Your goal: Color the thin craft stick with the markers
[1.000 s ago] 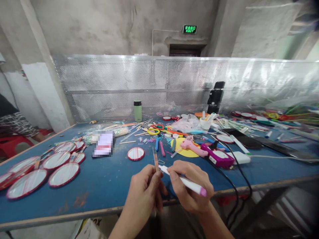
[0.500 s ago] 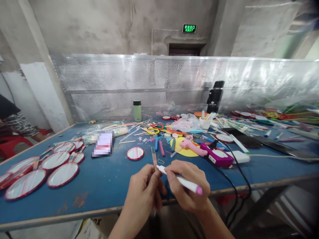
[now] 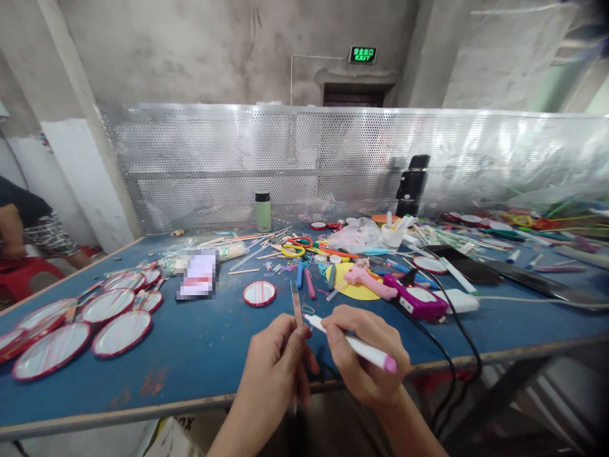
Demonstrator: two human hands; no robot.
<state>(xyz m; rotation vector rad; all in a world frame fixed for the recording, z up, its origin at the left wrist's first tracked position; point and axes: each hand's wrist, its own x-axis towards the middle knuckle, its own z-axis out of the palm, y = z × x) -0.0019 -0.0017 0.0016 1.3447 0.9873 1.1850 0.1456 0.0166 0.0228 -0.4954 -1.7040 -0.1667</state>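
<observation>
My left hand (image 3: 276, 355) is closed on a flat wooden craft stick (image 3: 296, 303), which stands up between thumb and fingers with its darker, coloured tip pointing away. In my right hand (image 3: 368, 355) is a white marker pen (image 3: 354, 343) with a pink end, gripped like a pencil. The marker's tip is just right of the stick, a small gap apart. Beyond the hands lie a small red-rimmed round disc (image 3: 259, 293), a blue marker cap (image 3: 299, 275) and a pink one (image 3: 309, 284).
Red-rimmed white discs (image 3: 122, 333) cover the left side. A phone (image 3: 198, 274) lies near them. To the right are a pink glue gun (image 3: 366, 279), a purple box (image 3: 419, 297) and black cables (image 3: 450, 355) hanging over the edge. A green bottle (image 3: 262, 212) stands behind. A person (image 3: 28, 222) sits far left.
My right hand has drawn slightly to the right, so the marker's tip has come away from the stick. My left hand keeps holding the stick. The person at left has shifted.
</observation>
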